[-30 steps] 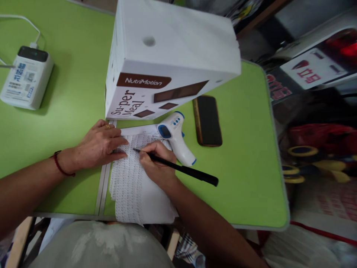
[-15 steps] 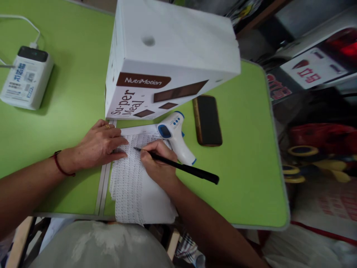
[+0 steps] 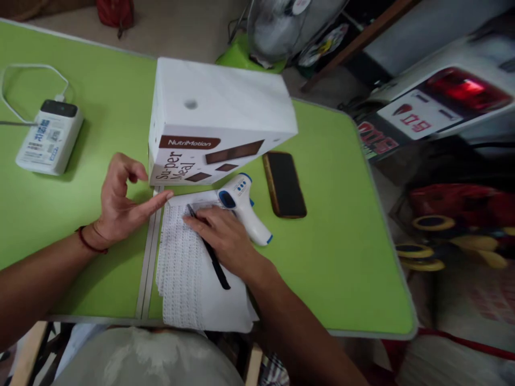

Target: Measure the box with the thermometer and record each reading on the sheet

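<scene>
In the head view my left hand (image 3: 123,195) is lifted off the paper at the left of the sheets. Its thumb stretches toward the top edge of the paper and its fingers are bent, apart from the thumb, holding nothing. My right hand (image 3: 225,236) rests on the stack of written sheets (image 3: 181,268), fingers closed over a black pen (image 3: 217,268). The pen's tip points up the page and its capped end slants toward me, low over the sheets. A white and blue infrared thermometer (image 3: 243,209) lies across the sheets' top right, beside my right hand.
A white NutriMotion box (image 3: 225,107) stands behind the sheets. To the right lies a phone (image 3: 285,185) in a brown case. A white power bank (image 3: 50,136) with cables sits at the left on the green table (image 3: 341,268). Beyond the right edge are yellow-handled things (image 3: 434,222).
My left hand has risen off the sheets and moved left, its thumb now extended. The pen has swung from pointing right to slanting toward me. The view has shifted, showing more floor behind.
</scene>
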Demonstrator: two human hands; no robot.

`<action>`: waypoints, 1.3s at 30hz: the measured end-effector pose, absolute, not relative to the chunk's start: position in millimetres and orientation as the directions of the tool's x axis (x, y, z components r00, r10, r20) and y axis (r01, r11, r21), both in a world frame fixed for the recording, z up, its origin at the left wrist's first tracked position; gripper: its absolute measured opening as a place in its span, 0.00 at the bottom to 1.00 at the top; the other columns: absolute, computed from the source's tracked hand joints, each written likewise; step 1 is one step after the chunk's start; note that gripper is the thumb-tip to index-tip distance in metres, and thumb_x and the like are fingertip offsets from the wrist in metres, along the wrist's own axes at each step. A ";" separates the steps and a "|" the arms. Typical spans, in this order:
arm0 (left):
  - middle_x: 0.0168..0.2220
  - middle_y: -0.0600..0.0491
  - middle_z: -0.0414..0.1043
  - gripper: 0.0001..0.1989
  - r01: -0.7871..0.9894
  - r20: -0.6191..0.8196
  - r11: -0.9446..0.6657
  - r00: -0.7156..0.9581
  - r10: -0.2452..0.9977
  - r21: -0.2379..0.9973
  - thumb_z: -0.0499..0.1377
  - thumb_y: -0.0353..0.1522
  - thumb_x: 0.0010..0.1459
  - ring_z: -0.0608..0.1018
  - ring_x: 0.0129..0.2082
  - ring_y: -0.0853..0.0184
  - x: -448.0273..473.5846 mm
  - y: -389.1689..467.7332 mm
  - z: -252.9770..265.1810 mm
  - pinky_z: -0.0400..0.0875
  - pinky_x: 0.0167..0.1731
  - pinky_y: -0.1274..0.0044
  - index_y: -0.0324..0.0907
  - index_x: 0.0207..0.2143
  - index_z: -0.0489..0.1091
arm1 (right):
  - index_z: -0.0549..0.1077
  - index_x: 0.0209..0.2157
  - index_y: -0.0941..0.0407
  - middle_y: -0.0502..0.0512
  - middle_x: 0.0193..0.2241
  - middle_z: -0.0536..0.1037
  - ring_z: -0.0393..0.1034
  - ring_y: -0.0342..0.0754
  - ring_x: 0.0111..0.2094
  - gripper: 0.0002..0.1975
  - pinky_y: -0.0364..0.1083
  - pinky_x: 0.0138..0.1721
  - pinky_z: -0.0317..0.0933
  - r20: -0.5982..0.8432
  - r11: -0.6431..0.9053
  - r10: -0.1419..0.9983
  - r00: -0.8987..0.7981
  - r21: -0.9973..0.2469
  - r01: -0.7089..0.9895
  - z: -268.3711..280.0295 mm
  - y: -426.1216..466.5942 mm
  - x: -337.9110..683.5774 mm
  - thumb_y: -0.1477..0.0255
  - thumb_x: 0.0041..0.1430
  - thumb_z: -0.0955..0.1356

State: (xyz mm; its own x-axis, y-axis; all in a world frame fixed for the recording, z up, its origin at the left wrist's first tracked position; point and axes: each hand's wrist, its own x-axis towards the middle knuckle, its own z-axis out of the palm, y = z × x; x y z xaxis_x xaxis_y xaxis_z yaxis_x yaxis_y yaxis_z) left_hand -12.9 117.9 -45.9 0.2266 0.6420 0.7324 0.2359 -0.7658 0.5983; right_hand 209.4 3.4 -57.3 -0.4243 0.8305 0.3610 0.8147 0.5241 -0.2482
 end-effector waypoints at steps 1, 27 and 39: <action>0.41 0.53 0.69 0.26 0.256 0.711 -0.735 0.196 0.676 0.628 0.73 0.45 0.50 0.73 0.39 0.65 -12.2 123.5 -50.4 0.71 0.38 0.70 0.46 0.44 0.66 | 0.73 0.52 0.52 0.57 0.40 0.79 0.72 0.50 0.40 0.17 0.51 0.41 0.67 0.356 0.534 0.822 -0.445 -0.208 0.820 -56.3 3.7 208.7 0.78 0.69 0.60; 0.45 0.43 0.76 0.26 0.161 0.335 -0.415 0.372 0.866 0.896 0.63 0.50 0.59 0.79 0.41 0.59 -5.0 127.8 -48.4 0.79 0.38 0.64 0.41 0.50 0.69 | 0.74 0.38 0.52 0.51 0.27 0.75 0.68 0.46 0.25 0.16 0.49 0.27 0.65 0.135 0.142 0.945 0.299 -0.990 0.000 -4.7 0.7 202.3 0.56 0.55 0.71; 0.44 0.46 0.75 0.26 0.279 0.383 -0.566 0.504 0.774 0.776 0.57 0.52 0.64 0.75 0.41 0.60 -12.3 133.8 -49.4 0.74 0.41 0.64 0.41 0.52 0.69 | 0.71 0.23 0.54 0.48 0.21 0.72 0.64 0.43 0.23 0.17 0.46 0.27 0.60 0.037 0.076 0.977 0.209 -0.981 -0.180 -8.5 25.3 171.6 0.56 0.56 0.71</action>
